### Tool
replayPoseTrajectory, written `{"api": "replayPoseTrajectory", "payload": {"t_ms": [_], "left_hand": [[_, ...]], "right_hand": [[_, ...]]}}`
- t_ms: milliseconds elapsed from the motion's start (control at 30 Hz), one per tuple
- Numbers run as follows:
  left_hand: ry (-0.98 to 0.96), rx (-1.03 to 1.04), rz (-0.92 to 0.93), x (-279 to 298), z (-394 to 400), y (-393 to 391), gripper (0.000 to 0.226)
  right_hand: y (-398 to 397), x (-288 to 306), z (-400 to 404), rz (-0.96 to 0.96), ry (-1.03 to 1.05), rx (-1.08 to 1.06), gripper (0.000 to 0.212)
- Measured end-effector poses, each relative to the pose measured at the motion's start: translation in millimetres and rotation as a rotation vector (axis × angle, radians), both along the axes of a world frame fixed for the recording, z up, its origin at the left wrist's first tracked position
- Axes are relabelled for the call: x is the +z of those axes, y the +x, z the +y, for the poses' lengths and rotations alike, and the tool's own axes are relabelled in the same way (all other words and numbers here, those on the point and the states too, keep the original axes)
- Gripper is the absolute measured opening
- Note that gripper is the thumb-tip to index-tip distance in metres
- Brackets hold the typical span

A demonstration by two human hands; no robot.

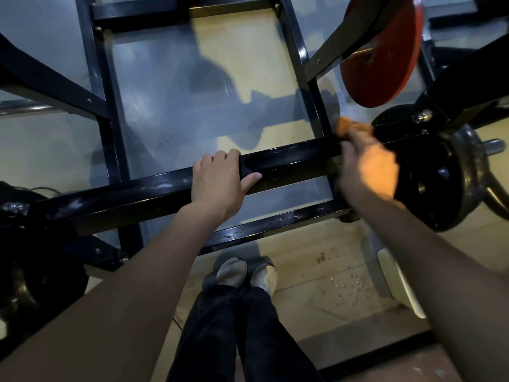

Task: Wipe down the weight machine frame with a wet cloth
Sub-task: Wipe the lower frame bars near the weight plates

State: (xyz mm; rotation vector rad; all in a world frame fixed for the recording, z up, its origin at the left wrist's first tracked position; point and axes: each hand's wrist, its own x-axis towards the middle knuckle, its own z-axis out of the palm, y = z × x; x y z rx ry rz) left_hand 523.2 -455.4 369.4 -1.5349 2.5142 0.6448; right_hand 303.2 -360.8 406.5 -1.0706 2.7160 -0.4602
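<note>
- nearest the camera: two legs in dark trousers and a pair of pale shoes (246,272) standing on a tan floor (308,274), with a scatter of water drops (347,282) on the floor off to the right
- both bare forearms reach up and out from the bottom corners
- left hand (220,183) is on the black crossbar (289,158) of the weight machine frame, fingers curled over the top edge and thumb lying along the near face, so it's gripping the bar
- right hand (366,166) is blurry, sitting over the right end of that same bar, fingers bunched round an orange cloth (351,127) that pokes out above the knuckles; cloth looks pressed right where the bar meets the upright post
- just right of that hand there's a black weight plate (429,183) on a chrome peg
- a bit further up, a red weight plate (382,48) hangs beside a slanted frame arm
- beyond the bar the rest of the black frame (93,78) runs up like a ladder, uprights with a cross rung at the top, floor showing grey through it
</note>
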Motion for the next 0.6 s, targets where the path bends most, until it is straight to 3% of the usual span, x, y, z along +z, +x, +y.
{"api": "replayPoseTrajectory", "payload": {"t_ms": [100, 200, 333, 467, 533, 600], "left_hand": [[-0.027, 0.017, 0.038, -1.3, 0.9, 2.6, 0.042], [-0.027, 0.023, 0.060, -1.7, -0.5, 4.0, 0.024], [-0.040, 0.006, 0.068, 7.2, -2.4, 3.2, 0.046], [-0.056, -0.006, 0.046, 11.3, -0.9, 3.4, 0.049], [-0.066, -0.009, 0.042, 12.9, 1.0, 2.7, 0.049], [-0.079, -0.032, 0.012, 13.3, 2.6, 1.8, 0.046]], "right_hand": [[77.6, -1.1, -19.3, -0.124, -0.073, 0.362, 0.032], [101.3, -1.9, -20.4, -0.071, -0.056, 0.619, 0.034], [32.1, 3.4, 3.1, -0.015, -0.009, 0.560, 0.040], [-41.7, 15.2, 11.6, 0.094, 0.149, 0.169, 0.038], [-30.9, 17.5, 1.7, 0.124, 0.175, 0.049, 0.034], [14.0, 16.4, -11.8, 0.051, 0.092, 0.132, 0.033]]}}
